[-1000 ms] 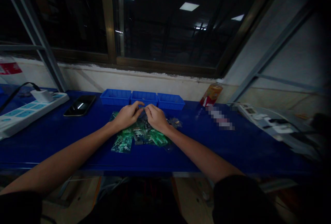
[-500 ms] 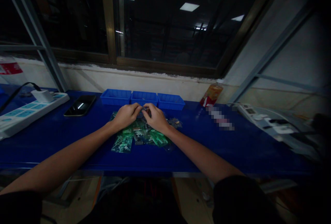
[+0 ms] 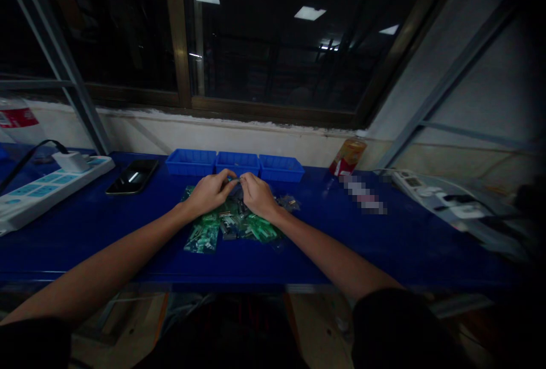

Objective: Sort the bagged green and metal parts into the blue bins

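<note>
My left hand and my right hand meet fingertip to fingertip over a heap of small clear bags with green parts on the blue table. Both hands pinch one small bag between them, just in front of the middle of three blue trays. What the pinched bag holds is too dark to tell.
A black phone lies left of the trays. A white power strip with a plugged adapter sits at the far left. An orange bottle lies at the back right, and white devices rest further right. A window ledge runs behind.
The hands stayed together over the heap; the fingers shifted slightly on the small bag. The view tilted a little.
</note>
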### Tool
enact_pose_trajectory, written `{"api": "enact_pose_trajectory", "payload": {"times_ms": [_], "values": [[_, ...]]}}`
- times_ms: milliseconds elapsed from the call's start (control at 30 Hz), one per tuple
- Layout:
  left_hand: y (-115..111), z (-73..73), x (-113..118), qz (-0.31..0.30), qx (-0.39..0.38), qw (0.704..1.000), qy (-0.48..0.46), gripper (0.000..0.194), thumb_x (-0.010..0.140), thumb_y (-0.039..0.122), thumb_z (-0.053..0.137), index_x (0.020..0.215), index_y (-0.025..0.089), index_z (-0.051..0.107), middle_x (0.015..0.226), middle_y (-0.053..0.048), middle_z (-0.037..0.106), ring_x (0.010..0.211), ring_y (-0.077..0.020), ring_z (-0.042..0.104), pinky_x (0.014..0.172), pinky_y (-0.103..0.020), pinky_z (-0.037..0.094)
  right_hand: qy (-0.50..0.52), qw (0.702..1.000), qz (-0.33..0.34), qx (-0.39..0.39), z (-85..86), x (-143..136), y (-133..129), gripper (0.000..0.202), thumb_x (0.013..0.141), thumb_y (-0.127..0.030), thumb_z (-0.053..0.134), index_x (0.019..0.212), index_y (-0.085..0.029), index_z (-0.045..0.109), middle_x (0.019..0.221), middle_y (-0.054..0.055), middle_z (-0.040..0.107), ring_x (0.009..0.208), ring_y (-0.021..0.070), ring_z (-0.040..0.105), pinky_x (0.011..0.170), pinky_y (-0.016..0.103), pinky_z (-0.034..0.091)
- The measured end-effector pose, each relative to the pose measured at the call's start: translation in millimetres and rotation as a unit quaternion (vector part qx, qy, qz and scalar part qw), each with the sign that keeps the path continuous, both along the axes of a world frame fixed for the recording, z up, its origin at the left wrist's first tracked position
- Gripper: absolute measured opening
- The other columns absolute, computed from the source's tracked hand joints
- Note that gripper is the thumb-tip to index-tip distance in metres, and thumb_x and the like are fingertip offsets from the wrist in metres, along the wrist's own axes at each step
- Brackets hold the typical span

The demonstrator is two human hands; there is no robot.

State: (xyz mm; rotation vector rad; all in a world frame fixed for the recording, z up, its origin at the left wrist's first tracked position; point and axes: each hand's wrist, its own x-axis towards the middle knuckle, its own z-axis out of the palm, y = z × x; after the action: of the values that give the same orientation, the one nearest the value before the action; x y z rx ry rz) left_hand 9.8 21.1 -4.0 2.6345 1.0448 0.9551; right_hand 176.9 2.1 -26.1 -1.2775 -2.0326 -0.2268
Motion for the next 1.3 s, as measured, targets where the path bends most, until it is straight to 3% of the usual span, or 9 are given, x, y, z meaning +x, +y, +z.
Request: {"api": "enact_pose_trajectory", "payload": {"times_ms": [200, 433, 633, 767, 900, 1067, 1233, 1300], "values": [[2.1, -1.9, -0.6, 0.012, 0.011, 1.000, 0.011, 0.023, 0.087, 0.033, 0.039, 0.100, 0.019, 0.053, 0.068, -0.001, 0.063, 0.059, -0.0149, 0.058, 0.054, -0.023, 0.036, -0.022, 1.000, -0.018, -0.009, 2.3, -1.3, -1.9, 0.027, 0.091, -0.030, 0.030, 0.079, -0.019, 0.051, 0.074, 0.004, 0.061, 0.072, 0.0158, 0.057, 0.064, 0.024, 0.037], [4.2, -1.1, -0.8, 0.042, 0.004, 0.999, 0.020, 0.033, 0.090, 0.038, 0.030, 0.081, 0.019, 0.055, 0.072, -0.004, 0.065, 0.064, -0.0163, 0.060, 0.058, -0.024, 0.037, 0.032, 0.999, 0.013, -0.015, 5.2, -2.4, -6.8, 0.021, 0.088, -0.032, 0.040, 0.102, -0.020, 0.049, 0.080, 0.003, 0.063, 0.072, 0.0153, 0.059, 0.063, 0.023, 0.039], [5.8, -2.6, -1.4, 0.032, -0.001, 0.999, 0.024, 0.040, 0.091, 0.038, 0.026, 0.069, 0.018, 0.053, 0.068, -0.004, 0.063, 0.064, -0.0156, 0.060, 0.060, -0.024, 0.038, 0.023, 0.999, 0.039, -0.012, 4.9, -2.3, -5.7, 0.019, 0.089, -0.030, 0.036, 0.094, -0.020, 0.051, 0.085, 0.004, 0.064, 0.080, 0.0153, 0.060, 0.070, 0.024, 0.041], [3.1, -1.4, -0.7, 0.026, 0.000, 1.000, -0.004, 0.033, 0.089, 0.039, 0.031, 0.082, 0.018, 0.055, 0.070, -0.003, 0.063, 0.063, -0.0153, 0.059, 0.058, -0.024, 0.039, 0.001, 1.000, 0.015, -0.001, 3.9, -1.2, -3.4, 0.024, 0.091, -0.028, 0.031, 0.085, -0.020, 0.053, 0.079, 0.004, 0.063, 0.076, 0.0155, 0.059, 0.068, 0.024, 0.040], [1.3, -1.4, 0.0, -0.023, -0.007, 0.999, -0.026, 0.027, 0.085, 0.038, 0.041, 0.101, 0.019, 0.052, 0.076, -0.002, 0.065, 0.065, -0.0146, 0.060, 0.059, -0.024, 0.041, 0.004, 1.000, -0.026, 0.006, 2.3, 0.0, -0.7, 0.028, 0.091, -0.028, 0.029, 0.079, -0.020, 0.053, 0.073, 0.004, 0.062, 0.070, 0.0158, 0.058, 0.064, 0.024, 0.038], [3.4, -3.5, -0.7, 0.002, 0.017, 1.000, -0.010, 0.025, 0.086, 0.035, 0.040, 0.096, 0.019, 0.056, 0.074, -0.002, 0.065, 0.064, -0.0149, 0.059, 0.059, -0.024, 0.040, 0.006, 1.000, -0.018, -0.005, -0.1, 1.3, 2.3, 0.030, 0.091, -0.034, 0.032, 0.075, -0.020, 0.054, 0.066, 0.003, 0.060, 0.067, 0.0148, 0.058, 0.062, 0.023, 0.037], [4.2, -1.9, -1.3, 0.021, 0.018, 1.000, -0.010, 0.030, 0.089, 0.036, 0.033, 0.089, 0.018, 0.058, 0.074, -0.003, 0.064, 0.062, -0.0151, 0.059, 0.056, -0.023, 0.037, 0.039, 0.999, 0.029, -0.012, 1.5, 0.3, -2.2, 0.022, 0.087, -0.035, 0.042, 0.100, -0.020, 0.052, 0.074, 0.002, 0.062, 0.069, 0.0145, 0.058, 0.062, 0.023, 0.039], [4.8, -1.7, -1.2, 0.025, 0.008, 1.000, -0.005, 0.031, 0.090, 0.036, 0.032, 0.088, 0.019, 0.057, 0.073, -0.003, 0.064, 0.062, -0.0155, 0.059, 0.056, -0.023, 0.037, 0.040, 0.998, 0.038, -0.011, 3.5, -0.5, -4.6, 0.020, 0.087, -0.031, 0.042, 0.101, -0.020, 0.051, 0.077, 0.002, 0.062, 0.070, 0.0144, 0.058, 0.064, 0.023, 0.040]]}}
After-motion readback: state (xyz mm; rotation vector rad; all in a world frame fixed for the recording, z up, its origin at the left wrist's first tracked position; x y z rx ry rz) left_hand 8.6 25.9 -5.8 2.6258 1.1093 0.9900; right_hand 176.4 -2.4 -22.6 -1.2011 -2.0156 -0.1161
